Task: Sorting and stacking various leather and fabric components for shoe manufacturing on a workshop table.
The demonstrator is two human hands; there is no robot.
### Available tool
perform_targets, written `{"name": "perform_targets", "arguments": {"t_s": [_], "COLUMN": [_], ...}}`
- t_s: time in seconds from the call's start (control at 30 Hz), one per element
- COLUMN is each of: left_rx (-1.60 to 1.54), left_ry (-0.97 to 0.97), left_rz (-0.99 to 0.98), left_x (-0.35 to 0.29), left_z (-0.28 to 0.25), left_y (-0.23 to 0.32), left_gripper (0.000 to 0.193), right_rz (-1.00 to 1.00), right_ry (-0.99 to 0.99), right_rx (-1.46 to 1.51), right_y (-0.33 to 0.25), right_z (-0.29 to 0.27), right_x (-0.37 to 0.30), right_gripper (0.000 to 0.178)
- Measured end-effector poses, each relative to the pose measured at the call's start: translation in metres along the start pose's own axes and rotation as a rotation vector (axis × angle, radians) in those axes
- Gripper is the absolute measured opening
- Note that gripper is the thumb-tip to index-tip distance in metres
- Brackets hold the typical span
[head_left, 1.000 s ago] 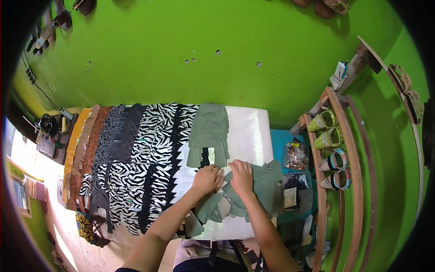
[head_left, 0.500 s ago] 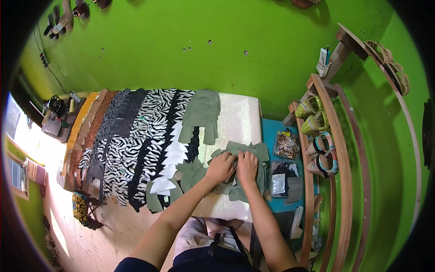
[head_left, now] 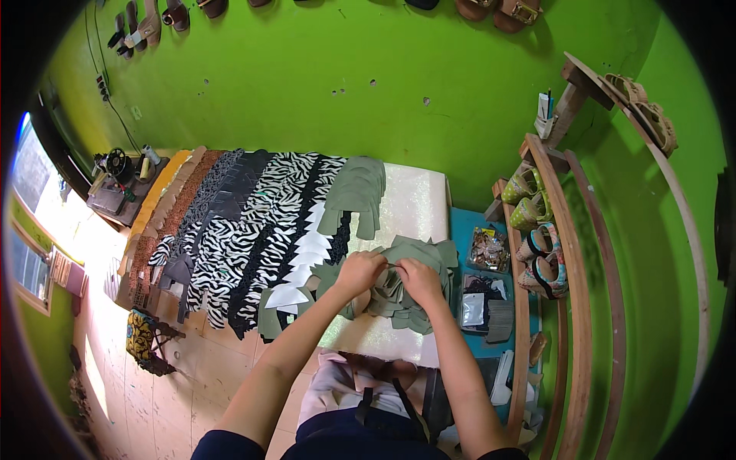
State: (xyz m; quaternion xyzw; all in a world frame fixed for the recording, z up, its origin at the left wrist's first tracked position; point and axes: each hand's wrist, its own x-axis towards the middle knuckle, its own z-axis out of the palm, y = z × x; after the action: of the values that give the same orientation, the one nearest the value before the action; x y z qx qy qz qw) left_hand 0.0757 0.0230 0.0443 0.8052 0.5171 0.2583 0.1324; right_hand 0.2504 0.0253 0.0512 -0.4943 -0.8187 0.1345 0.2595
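My left hand [head_left: 362, 273] and my right hand [head_left: 419, 280] are close together over a loose pile of olive-green cut pieces [head_left: 414, 314], which look like fabric or thin leather. Fingers of both hands are pinched on one green piece, seen nearly edge-on in the small gap between them; most of it is hidden. More green pieces [head_left: 354, 188] lie overlapped in a neat fan at the table's back. Left of my hands, white pointed pieces [head_left: 288, 296] form a row beside zebra-print pieces [head_left: 222, 261].
Rows of orange, brown and black pieces fill the table's left part, with a sewing machine [head_left: 116, 165] beyond. On the right, a blue surface [head_left: 465, 220] bears a box of metal fittings [head_left: 488, 250] and a tray of dark parts [head_left: 479, 295]. A wooden rack [head_left: 563, 291] holds sandals.
Both hands have risen slightly from the pile, the left moving a little left, and now pinch a piece between them. The view has shifted, showing more shoes along the wall's top.
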Motion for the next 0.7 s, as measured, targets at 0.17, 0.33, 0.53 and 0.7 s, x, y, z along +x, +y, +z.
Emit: {"name": "perform_targets", "arguments": {"t_s": [0.17,0.33,0.53,0.7], "left_rx": [-0.180,-0.286,-0.412,-0.433], "left_ry": [0.105,0.091,0.194,0.185], "left_rz": [-0.135,-0.295,-0.395,-0.377], "left_x": [-0.002,0.005,0.031,0.048], "left_z": [-0.024,-0.045,-0.067,-0.063], "left_y": [-0.009,-0.038,-0.090,-0.137], "left_gripper": [0.020,0.023,0.025,0.025], "right_rz": [0.067,0.206,0.253,0.301], "right_ry": [-0.030,-0.104,-0.041,-0.006], "right_rx": [0.087,0.530,0.895,0.815], "right_y": [0.010,0.011,0.013,0.034], "right_z": [-0.009,0.003,0.027,0.081], "right_x": [0.006,0.039,0.086,0.119], "right_gripper": [0.021,0.028,0.016,0.019]}}
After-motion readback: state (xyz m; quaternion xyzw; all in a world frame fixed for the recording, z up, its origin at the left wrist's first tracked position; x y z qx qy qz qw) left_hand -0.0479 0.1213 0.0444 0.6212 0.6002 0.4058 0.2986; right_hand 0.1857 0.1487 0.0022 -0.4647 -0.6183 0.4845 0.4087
